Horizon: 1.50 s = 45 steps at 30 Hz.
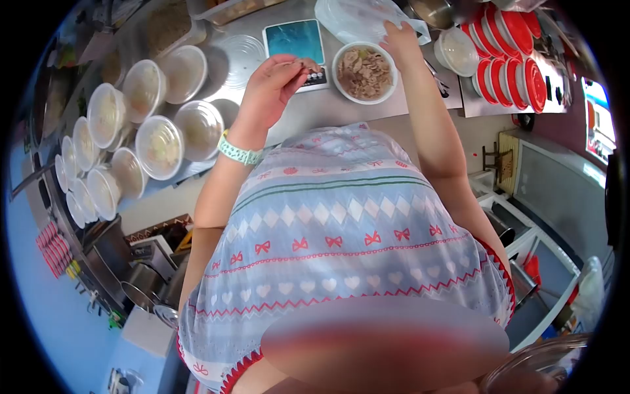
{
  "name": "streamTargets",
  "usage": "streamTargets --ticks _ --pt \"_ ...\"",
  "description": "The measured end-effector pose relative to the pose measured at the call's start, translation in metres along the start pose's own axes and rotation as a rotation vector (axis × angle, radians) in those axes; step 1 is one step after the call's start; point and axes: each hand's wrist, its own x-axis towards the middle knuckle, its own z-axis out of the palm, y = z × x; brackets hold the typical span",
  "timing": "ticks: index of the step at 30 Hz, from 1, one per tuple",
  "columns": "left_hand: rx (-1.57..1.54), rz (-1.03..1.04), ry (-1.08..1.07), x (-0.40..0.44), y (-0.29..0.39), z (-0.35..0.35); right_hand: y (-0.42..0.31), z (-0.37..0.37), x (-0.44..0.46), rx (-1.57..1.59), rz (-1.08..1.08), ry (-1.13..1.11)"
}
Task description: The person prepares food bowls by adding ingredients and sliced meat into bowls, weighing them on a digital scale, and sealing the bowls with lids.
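Observation:
My left hand [270,90] is closed, with a small piece of brown sliced meat [310,65] pinched between thumb and fingers. It hovers over the front of a digital kitchen scale [294,41] with a blue-green top. To the right of the scale stands a round white bowl [392,84] filled with sliced meat [365,71]. My right hand [401,44] reaches past the bowl to a translucent plastic bag [348,18]. Its fingers are slightly bent and apart at the bag's edge; whether they grip the plastic is hard to see.
Several lidded bowls of food [159,147] stand stacked on the left of the metal counter [315,108]. Red-and-white containers [505,82] are stacked at the right, beside a white bowl [458,52]. A clear lid [240,60] lies left of the scale.

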Motion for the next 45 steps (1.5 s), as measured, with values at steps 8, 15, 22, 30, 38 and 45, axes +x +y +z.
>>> streamTargets --ticks 8,15,22,30,38,45 --pt "0.447 0.163 0.052 0.061 -0.086 0.057 -0.038 -0.008 -0.099 -0.749 -0.724 -0.56" --pt "0.642 0.211 0.128 0.067 -0.116 0.056 -0.025 -0.041 -0.062 -0.871 -0.585 -0.637" --pt "0.647 0.248 0.435 0.036 -0.127 0.03 0.0 -0.035 -0.008 -1.056 -0.653 -0.649" --pt "0.49 0.292 0.473 0.024 -0.151 0.031 -0.01 -0.046 -0.022 -1.067 -0.901 -0.582" --pt "0.627 0.302 0.454 0.032 -0.156 0.039 0.003 -0.028 -0.024 -1.302 -1.018 -0.522" --pt "0.609 0.297 0.482 0.028 -0.155 0.029 0.013 -0.031 -0.018 -1.553 -0.982 -0.495"
